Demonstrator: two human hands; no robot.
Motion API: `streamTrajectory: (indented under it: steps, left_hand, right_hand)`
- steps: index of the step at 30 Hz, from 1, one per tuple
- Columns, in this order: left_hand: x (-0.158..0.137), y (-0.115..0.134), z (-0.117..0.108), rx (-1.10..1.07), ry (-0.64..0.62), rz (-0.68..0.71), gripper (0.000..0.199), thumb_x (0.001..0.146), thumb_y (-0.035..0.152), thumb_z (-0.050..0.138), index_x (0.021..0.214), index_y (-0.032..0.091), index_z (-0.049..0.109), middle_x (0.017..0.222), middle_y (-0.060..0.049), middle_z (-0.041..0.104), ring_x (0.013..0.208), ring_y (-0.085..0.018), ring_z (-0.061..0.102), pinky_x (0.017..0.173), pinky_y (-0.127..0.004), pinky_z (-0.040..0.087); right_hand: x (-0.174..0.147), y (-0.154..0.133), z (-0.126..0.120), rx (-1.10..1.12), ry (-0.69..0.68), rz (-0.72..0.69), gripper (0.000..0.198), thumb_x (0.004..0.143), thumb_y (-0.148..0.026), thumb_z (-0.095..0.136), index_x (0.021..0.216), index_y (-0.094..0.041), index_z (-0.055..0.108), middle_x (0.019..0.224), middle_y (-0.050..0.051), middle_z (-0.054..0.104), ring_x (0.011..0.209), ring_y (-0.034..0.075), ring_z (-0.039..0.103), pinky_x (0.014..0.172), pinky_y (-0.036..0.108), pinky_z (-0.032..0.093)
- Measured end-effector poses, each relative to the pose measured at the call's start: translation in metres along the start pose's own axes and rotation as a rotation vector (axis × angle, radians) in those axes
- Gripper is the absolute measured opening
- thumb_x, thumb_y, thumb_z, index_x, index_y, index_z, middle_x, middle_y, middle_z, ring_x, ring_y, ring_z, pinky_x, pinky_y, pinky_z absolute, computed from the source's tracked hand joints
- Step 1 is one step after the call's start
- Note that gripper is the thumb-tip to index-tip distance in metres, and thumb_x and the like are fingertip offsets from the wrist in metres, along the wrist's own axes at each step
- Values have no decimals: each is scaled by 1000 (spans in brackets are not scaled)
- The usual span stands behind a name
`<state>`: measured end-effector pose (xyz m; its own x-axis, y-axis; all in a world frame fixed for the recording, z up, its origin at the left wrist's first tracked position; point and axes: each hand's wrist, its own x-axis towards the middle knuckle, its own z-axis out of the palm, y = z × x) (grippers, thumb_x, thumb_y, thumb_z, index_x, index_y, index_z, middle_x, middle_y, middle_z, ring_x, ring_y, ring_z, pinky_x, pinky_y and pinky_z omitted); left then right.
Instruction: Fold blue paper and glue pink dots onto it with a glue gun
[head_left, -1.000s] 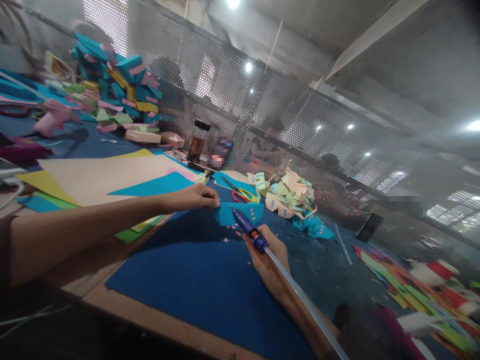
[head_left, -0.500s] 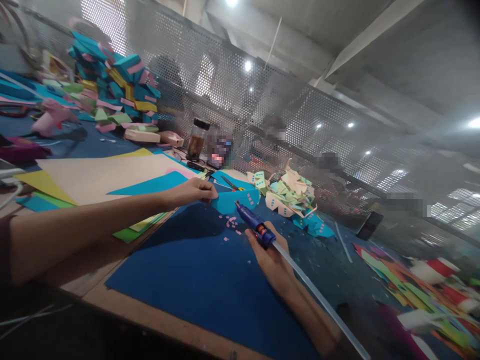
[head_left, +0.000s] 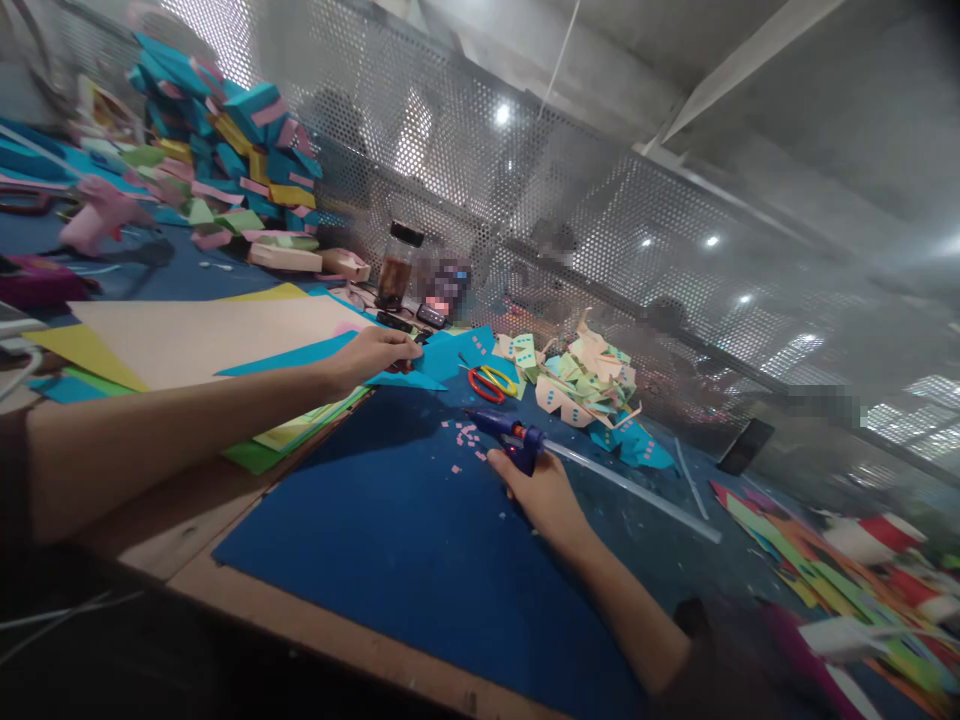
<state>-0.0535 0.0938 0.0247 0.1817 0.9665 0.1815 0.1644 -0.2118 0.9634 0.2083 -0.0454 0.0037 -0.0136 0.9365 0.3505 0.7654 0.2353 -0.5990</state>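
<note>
My left hand (head_left: 379, 355) pinches a blue paper piece (head_left: 450, 352) with small pink squares near its far end. It holds the paper above the work mat's far side, beside the stacked sheets. My right hand (head_left: 546, 492) is wrapped around a dark blue glue gun (head_left: 496, 428), its nozzle pointing left. A long clear glue stick (head_left: 634, 485) juts out of the gun's back. Tiny pink paper squares (head_left: 466, 436) lie scattered just below the nozzle. Scissors (head_left: 491, 384) with red and yellow handles rest between the blue paper and the gun.
Large cream sheets (head_left: 202, 335) lie at left. Folded paper pieces (head_left: 247, 150) are heaped behind them. Dotted paper shapes (head_left: 585, 375) pile up at right of centre. A jar (head_left: 396, 268) stands near the mesh partition. Coloured strips (head_left: 817, 570) and a phone (head_left: 745, 447) lie rightward.
My left hand has drawn the blue paper left and back, uncovering the scissor handles. In my right hand the glue gun has turned flatter, away from the paper, its glue stick swinging up.
</note>
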Motion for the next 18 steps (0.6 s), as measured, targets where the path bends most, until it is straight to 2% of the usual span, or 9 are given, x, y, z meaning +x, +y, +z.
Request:
streamTrajectory:
  steps: [3, 14, 18]
  left_hand:
    - [-2, 2, 1, 0, -11, -5, 21, 71, 36, 68, 61, 18, 64, 63, -1, 61, 68, -16, 57, 70, -31, 43]
    - [-9, 9, 3, 5, -42, 7, 22, 73, 37, 67, 64, 17, 65, 65, -2, 61, 70, -17, 58, 74, -32, 44]
    - [-10, 9, 3, 1, -46, 5, 22, 73, 36, 67, 63, 18, 64, 65, -2, 61, 68, -17, 57, 73, -32, 43]
  right_hand:
    - [5, 2, 3, 11, -85, -7, 34, 88, -51, 59, 72, -22, 70, 52, -1, 60, 57, 20, 60, 59, 30, 47]
    - [10, -1, 3, -38, -138, 8, 29, 85, -49, 63, 75, -24, 74, 65, 2, 69, 70, 22, 66, 64, 30, 48]
    - [11, -6, 3, -67, -173, 28, 26, 86, -46, 63, 87, -24, 77, 79, 4, 74, 81, 25, 68, 73, 34, 50]
